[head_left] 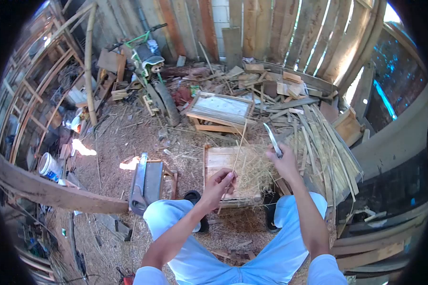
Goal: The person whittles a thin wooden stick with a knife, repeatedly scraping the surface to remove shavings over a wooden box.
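Note:
Between the thumb and fingers of my left hand [218, 186] is a thin bamboo strip [241, 142], slanting up and away from me. My right hand [285, 160] is closed on the handle of a knife [272, 136], its blade pointing up and to the left. Blade and strip are apart. Below both hands stands a low wooden bench [218, 156]. A tangle of fine shavings [257, 171] covers its right part, under and beside my right hand.
A handsaw [140, 183] rests on a small stool [153, 180] at my left. Split strips [325, 152] lie piled at my right. Ahead are a wooden frame [218, 108], scrap wood [290, 88] and a small motorbike [152, 61]. A beam [62, 192] crosses the left side.

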`<state>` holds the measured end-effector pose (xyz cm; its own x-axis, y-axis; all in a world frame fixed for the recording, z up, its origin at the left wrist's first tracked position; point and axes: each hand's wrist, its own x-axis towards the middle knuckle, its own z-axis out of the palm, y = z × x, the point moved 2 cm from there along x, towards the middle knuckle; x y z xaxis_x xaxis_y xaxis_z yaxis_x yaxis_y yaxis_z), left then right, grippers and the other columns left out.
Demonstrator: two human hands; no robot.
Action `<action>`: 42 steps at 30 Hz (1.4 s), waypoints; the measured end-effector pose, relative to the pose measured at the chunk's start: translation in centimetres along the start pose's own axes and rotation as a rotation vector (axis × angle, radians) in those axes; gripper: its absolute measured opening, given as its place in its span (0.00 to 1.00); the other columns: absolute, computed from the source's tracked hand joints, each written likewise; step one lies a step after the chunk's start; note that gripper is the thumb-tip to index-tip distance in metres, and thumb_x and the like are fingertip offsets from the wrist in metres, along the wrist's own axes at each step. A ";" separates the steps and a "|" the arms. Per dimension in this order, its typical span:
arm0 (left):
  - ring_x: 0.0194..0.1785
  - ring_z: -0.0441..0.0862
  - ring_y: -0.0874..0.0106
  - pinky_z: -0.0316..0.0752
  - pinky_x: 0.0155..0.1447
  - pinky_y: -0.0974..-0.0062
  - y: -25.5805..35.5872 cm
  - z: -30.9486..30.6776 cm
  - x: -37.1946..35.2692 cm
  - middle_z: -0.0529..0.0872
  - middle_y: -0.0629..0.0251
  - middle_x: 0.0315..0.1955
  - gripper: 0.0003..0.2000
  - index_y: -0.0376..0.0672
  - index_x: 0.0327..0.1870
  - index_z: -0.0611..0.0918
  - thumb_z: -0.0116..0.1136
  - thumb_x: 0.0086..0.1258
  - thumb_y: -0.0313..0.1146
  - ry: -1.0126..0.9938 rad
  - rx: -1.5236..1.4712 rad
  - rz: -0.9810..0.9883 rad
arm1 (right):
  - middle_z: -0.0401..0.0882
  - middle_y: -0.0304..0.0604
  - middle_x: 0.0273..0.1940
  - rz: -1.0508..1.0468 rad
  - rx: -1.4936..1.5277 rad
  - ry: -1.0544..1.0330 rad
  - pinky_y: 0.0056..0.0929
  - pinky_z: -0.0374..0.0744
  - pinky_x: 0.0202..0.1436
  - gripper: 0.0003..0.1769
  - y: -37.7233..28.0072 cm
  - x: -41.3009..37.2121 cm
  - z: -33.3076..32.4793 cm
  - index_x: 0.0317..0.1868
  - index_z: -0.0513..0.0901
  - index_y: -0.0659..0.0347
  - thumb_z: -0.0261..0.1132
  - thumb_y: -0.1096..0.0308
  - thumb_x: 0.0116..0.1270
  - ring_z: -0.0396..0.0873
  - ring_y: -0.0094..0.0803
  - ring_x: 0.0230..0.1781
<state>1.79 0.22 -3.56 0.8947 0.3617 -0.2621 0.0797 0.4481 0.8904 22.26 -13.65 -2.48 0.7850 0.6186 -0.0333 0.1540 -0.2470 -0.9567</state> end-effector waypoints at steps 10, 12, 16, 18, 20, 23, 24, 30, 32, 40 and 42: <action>0.42 0.80 0.75 0.74 0.50 0.79 1.0 -2.4 3.4 0.81 0.65 0.36 0.12 0.34 0.46 0.77 0.54 0.71 0.36 0.199 -0.030 0.331 | 0.73 0.29 0.23 -0.042 -0.112 -0.382 0.19 0.62 0.21 0.12 -2.0 -3.7 5.6 0.40 0.82 0.62 0.63 0.61 0.65 0.63 0.15 0.18; 0.41 0.80 0.76 0.74 0.48 0.79 1.5 -2.3 3.1 0.81 0.65 0.35 0.12 0.35 0.46 0.78 0.54 0.71 0.36 0.218 -0.089 0.336 | 0.73 0.29 0.21 -0.010 -0.088 -0.377 0.21 0.63 0.23 0.12 -1.8 -3.6 5.2 0.36 0.82 0.62 0.63 0.61 0.65 0.64 0.16 0.19; 0.38 0.78 0.77 0.74 0.43 0.79 2.3 -2.8 3.0 0.81 0.67 0.34 0.10 0.36 0.45 0.79 0.54 0.71 0.34 0.226 -0.087 0.338 | 0.73 0.29 0.21 0.193 0.104 -0.383 0.16 0.57 0.14 0.11 -2.4 -2.9 3.2 0.33 0.81 0.62 0.62 0.62 0.66 0.61 0.14 0.13; 0.36 0.77 0.78 0.73 0.39 0.80 3.8 -3.5 2.5 0.81 0.66 0.33 0.09 0.37 0.43 0.79 0.54 0.70 0.33 0.303 -0.133 0.398 | 0.73 0.29 0.21 0.133 0.099 -0.347 0.16 0.57 0.14 0.11 -2.8 -2.5 2.3 0.33 0.80 0.62 0.62 0.62 0.66 0.61 0.13 0.13; 0.35 0.77 0.78 0.72 0.38 0.80 5.1 -5.5 2.4 0.80 0.66 0.32 0.08 0.37 0.43 0.79 0.54 0.70 0.32 0.341 -0.162 0.437 | 0.73 0.30 0.21 0.141 0.111 -0.339 0.16 0.57 0.14 0.12 -2.7 -2.0 1.2 0.32 0.80 0.61 0.62 0.61 0.66 0.59 0.12 0.13; 0.33 0.76 0.78 0.71 0.36 0.81 6.0 -6.9 1.9 0.80 0.67 0.30 0.07 0.37 0.40 0.79 0.56 0.68 0.31 0.388 -0.213 0.491 | 0.72 0.30 0.19 0.092 0.154 -0.266 0.18 0.59 0.14 0.12 -2.3 -1.0 -0.4 0.31 0.81 0.61 0.65 0.61 0.64 0.61 0.14 0.13; 0.31 0.75 0.78 0.70 0.34 0.81 6.3 -7.2 1.7 0.80 0.68 0.29 0.07 0.37 0.39 0.80 0.57 0.67 0.31 0.399 -0.233 0.510 | 0.74 0.31 0.22 0.147 0.242 -0.246 0.16 0.58 0.14 0.11 -2.3 -0.8 -0.7 0.36 0.80 0.61 0.66 0.62 0.63 0.60 0.13 0.13; 0.29 0.75 0.80 0.69 0.35 0.82 5.7 -7.2 0.8 0.79 0.69 0.26 0.05 0.37 0.37 0.80 0.58 0.63 0.26 0.104 0.270 0.183 | 0.77 0.34 0.25 0.064 0.418 -0.090 0.13 0.58 0.15 0.11 -2.6 0.3 -3.0 0.40 0.76 0.60 0.65 0.63 0.64 0.62 0.12 0.14; 0.27 0.73 0.82 0.68 0.32 0.83 4.7 -6.2 0.7 0.78 0.71 0.23 0.06 0.34 0.38 0.80 0.57 0.64 0.25 -0.048 0.508 0.046 | 0.76 0.34 0.24 -0.025 0.377 -0.067 0.14 0.59 0.15 0.12 -2.0 0.8 -3.2 0.42 0.75 0.60 0.64 0.64 0.65 0.61 0.12 0.14; 0.23 0.59 0.86 0.57 0.25 0.86 2.1 -2.7 1.3 0.67 0.77 0.23 0.07 0.40 0.43 0.73 0.51 0.72 0.34 -0.171 0.374 -0.056 | 0.75 0.33 0.25 -0.174 0.315 0.134 0.15 0.60 0.15 0.13 -1.3 1.9 -2.7 0.49 0.72 0.61 0.58 0.65 0.68 0.63 0.14 0.15; 0.23 0.59 0.85 0.56 0.25 0.85 1.9 -2.3 1.6 0.67 0.76 0.24 0.08 0.40 0.43 0.73 0.51 0.72 0.34 -0.120 0.353 -0.027 | 0.73 0.32 0.26 -0.160 0.364 0.323 0.15 0.62 0.16 0.12 -0.6 2.3 -3.3 0.51 0.72 0.61 0.52 0.64 0.72 0.64 0.13 0.18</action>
<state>2.36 3.51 -3.07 0.9338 0.2456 -0.2603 0.2317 0.1393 0.9628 25.97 -14.54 -1.07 0.9228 0.3516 0.1578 0.1133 0.1436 -0.9831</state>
